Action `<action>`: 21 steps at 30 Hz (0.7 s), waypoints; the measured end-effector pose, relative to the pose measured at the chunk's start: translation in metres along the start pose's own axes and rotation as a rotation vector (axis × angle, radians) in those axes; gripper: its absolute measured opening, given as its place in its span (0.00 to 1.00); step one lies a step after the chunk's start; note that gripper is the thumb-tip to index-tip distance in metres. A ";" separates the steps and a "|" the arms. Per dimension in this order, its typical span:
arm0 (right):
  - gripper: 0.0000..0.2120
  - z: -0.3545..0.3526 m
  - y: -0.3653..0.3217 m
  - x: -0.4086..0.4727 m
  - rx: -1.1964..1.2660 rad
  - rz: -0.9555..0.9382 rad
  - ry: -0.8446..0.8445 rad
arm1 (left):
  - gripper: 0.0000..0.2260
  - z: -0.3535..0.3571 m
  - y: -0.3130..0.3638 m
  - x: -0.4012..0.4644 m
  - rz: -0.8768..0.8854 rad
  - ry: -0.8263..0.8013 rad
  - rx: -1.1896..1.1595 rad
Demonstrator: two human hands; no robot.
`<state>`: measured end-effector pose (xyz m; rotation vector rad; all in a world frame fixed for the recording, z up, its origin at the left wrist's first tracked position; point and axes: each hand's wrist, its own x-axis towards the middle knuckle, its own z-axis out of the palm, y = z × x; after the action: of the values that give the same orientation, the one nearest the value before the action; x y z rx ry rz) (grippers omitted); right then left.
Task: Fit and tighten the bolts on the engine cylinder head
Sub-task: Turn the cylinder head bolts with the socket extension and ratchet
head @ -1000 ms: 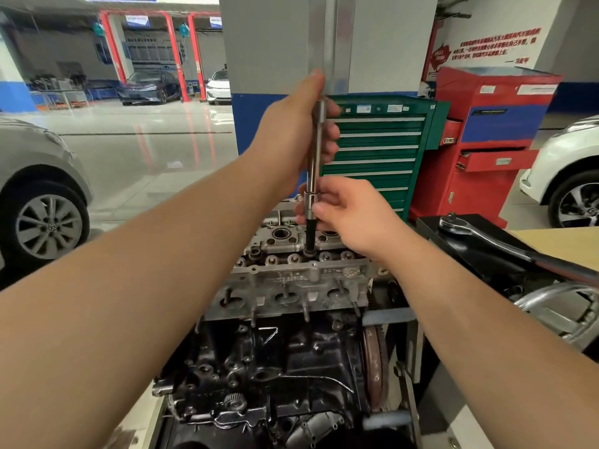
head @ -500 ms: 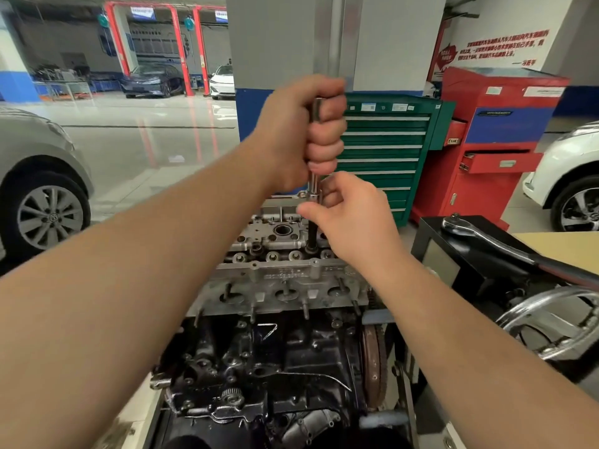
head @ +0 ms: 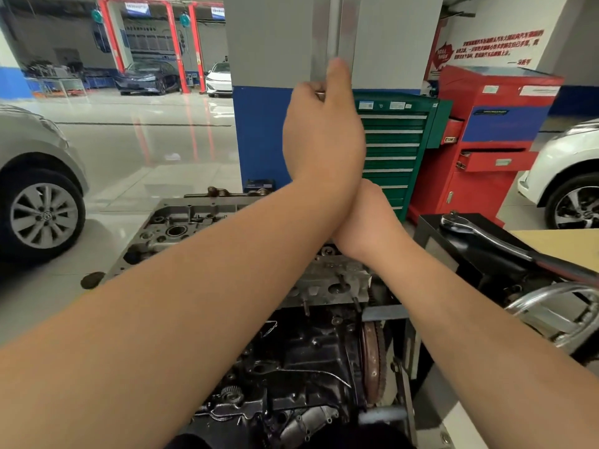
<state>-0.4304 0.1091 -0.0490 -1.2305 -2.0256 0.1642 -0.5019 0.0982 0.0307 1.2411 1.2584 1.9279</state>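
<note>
The left hand point(head: 324, 137) is raised over the cylinder head point(head: 181, 228), its fingers curled round a metal tool point(head: 320, 95) that barely shows. The right hand point(head: 366, 222) sits behind the left wrist, fingers hidden, so I cannot tell its grip

The left hand point(head: 324, 140) hides the tool and the right hand's point(head: 366, 222) fingers.
</note>
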 end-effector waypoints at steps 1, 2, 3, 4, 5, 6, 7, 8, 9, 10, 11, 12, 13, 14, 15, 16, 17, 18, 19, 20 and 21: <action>0.15 0.002 0.002 -0.001 0.028 0.019 0.046 | 0.18 -0.001 0.003 0.007 -0.012 -0.055 0.089; 0.12 0.003 0.004 -0.002 0.111 0.055 0.084 | 0.19 -0.004 0.003 0.017 -0.042 -0.183 0.138; 0.10 0.003 0.005 -0.003 0.208 0.108 0.107 | 0.19 -0.005 0.005 0.028 -0.114 -0.301 0.115; 0.11 0.004 0.007 -0.004 0.285 0.140 0.109 | 0.19 -0.012 0.007 0.037 -0.203 -0.472 0.036; 0.12 0.004 0.008 -0.004 0.298 0.142 0.087 | 0.21 -0.021 0.006 0.046 -0.287 -0.633 -0.081; 0.14 0.004 0.009 -0.002 0.273 0.127 0.047 | 0.22 -0.030 0.002 0.054 -0.326 -0.782 -0.172; 0.16 0.005 0.008 -0.002 0.245 0.100 -0.004 | 0.23 -0.038 -0.001 0.060 -0.344 -0.884 -0.240; 0.17 0.008 0.006 -0.003 0.238 0.082 -0.039 | 0.23 -0.045 -0.003 0.063 -0.350 -0.923 -0.273; 0.15 0.013 0.003 -0.005 0.251 0.071 -0.048 | 0.23 -0.046 -0.005 0.066 -0.357 -0.930 -0.294; 0.13 0.021 0.000 -0.008 0.230 0.069 -0.028 | 0.23 -0.047 -0.006 0.066 -0.349 -0.923 -0.303; 0.12 0.030 -0.003 -0.013 0.143 0.069 0.022 | 0.24 -0.046 -0.005 0.064 -0.335 -0.906 -0.299; 0.13 0.039 -0.004 -0.018 -0.003 0.059 0.099 | 0.24 -0.045 -0.005 0.062 -0.323 -0.893 -0.297; 0.13 0.048 -0.003 -0.023 -0.151 0.033 0.192 | 0.24 -0.044 -0.005 0.061 -0.319 -0.888 -0.301; 0.13 0.054 -0.003 -0.026 -0.259 -0.001 0.279 | 0.24 -0.044 -0.006 0.060 -0.316 -0.882 -0.301; 0.13 0.058 -0.003 -0.028 -0.312 -0.029 0.338 | 0.24 -0.044 -0.006 0.060 -0.313 -0.882 -0.305; 0.13 0.060 -0.002 -0.027 -0.315 -0.049 0.372 | 0.24 -0.046 -0.006 0.059 -0.310 -0.880 -0.313; 0.13 0.061 -0.001 -0.024 -0.296 -0.060 0.385 | 0.24 -0.046 -0.007 0.059 -0.307 -0.880 -0.321; 0.13 0.061 0.000 -0.021 -0.271 -0.066 0.398 | 0.24 -0.047 -0.007 0.060 -0.304 -0.878 -0.325; 0.12 0.062 0.000 -0.019 -0.255 -0.070 0.414 | 0.24 -0.048 -0.006 0.060 -0.300 -0.873 -0.326; 0.12 0.064 0.001 -0.018 -0.253 -0.073 0.434 | 0.24 -0.048 -0.006 0.059 -0.293 -0.865 -0.325; 0.11 0.066 0.001 -0.017 -0.262 -0.073 0.452 | 0.24 -0.047 -0.006 0.057 -0.283 -0.851 -0.325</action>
<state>-0.4685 0.1125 -0.1052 -1.2163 -1.7232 -0.3946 -0.5699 0.1264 0.0416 1.3841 0.5993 1.1220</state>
